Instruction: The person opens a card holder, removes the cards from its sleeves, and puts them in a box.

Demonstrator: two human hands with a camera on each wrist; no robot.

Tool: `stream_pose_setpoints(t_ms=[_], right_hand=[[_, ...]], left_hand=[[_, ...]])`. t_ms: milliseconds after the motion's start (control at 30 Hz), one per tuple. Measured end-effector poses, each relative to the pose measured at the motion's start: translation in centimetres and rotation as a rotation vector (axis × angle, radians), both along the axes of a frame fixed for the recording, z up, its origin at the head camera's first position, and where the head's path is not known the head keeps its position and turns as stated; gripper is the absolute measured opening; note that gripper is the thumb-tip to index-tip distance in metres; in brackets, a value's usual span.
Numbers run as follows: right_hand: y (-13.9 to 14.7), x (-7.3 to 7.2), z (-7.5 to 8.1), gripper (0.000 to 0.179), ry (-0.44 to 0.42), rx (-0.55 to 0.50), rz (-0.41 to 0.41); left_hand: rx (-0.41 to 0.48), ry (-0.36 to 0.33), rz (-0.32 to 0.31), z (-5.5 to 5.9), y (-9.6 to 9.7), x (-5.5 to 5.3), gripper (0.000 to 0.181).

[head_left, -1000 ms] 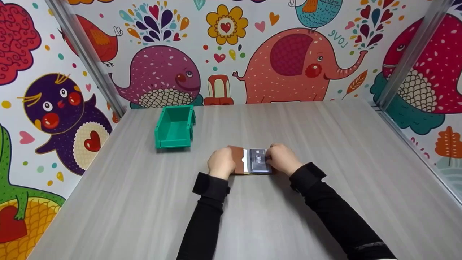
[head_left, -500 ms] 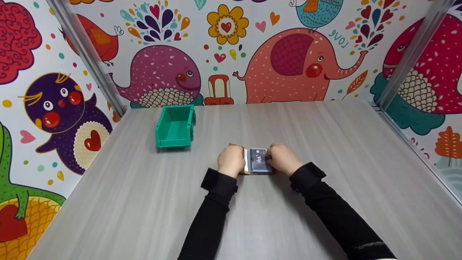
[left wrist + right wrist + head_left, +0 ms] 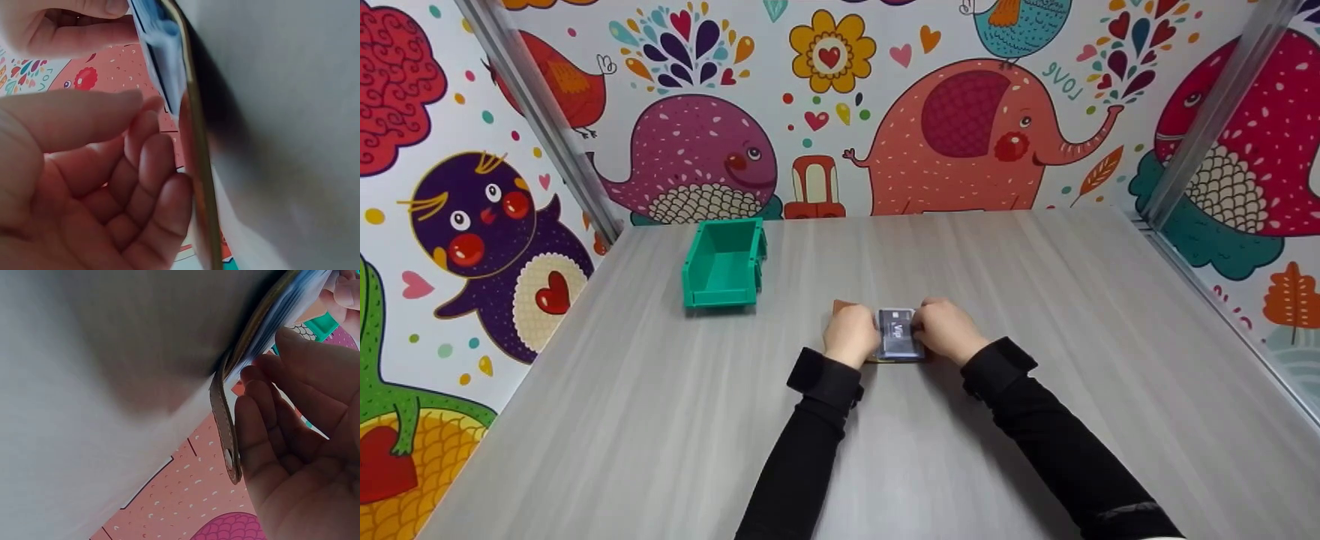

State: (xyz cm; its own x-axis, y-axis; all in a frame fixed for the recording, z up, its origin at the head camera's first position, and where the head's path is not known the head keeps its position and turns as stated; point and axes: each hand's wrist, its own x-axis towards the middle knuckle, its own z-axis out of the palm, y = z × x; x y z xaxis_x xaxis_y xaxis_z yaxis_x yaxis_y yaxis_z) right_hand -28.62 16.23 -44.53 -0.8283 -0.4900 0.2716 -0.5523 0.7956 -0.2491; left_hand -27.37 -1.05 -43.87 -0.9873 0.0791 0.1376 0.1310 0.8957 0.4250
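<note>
An open brown card holder (image 3: 898,335) lies on the table, a clear sleeve with a dark "Vip" card uppermost. My left hand (image 3: 851,334) is over its left half, hiding most of that cover. In the left wrist view, that hand's fingers are curled near the sleeve edges, thumb and index close together; whether they pinch a sleeve is unclear. At the right edge, my right hand (image 3: 949,330) pinches the sleeves between thumb and fingers. A strap with a metal snap (image 3: 225,433) sticks out beside the right fingers in the right wrist view.
A green plastic bin (image 3: 724,264) stands at the back left of the wood-grain table (image 3: 1035,277). Cartoon-printed walls (image 3: 825,112) close off the back and both sides, with metal posts (image 3: 540,112) at the corners.
My left hand has moved right, from the left cover to the left edge of the card sleeve, covering the white inner strip seen before. My right hand has stayed in place.
</note>
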Motion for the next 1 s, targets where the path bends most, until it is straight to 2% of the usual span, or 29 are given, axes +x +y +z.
stream_pose_setpoints(t_ms=[600,767,1000], right_hand=[[-0.1,0.0,-0.1,0.006,0.008,-0.003,-0.012],[0.0,0.0,-0.2,0.005,0.015,-0.006,-0.012],[-0.1,0.0,-0.2,0.005,-0.012,0.008,-0.031]], left_hand=[[0.031,-0.139,0.052,-0.2,0.2,-1.0,0.007],[0.044,-0.200,0.073,-0.1,0.2,-1.3,0.014],[0.028,-0.231,0.038,0.0,0.0,-1.6,0.020]])
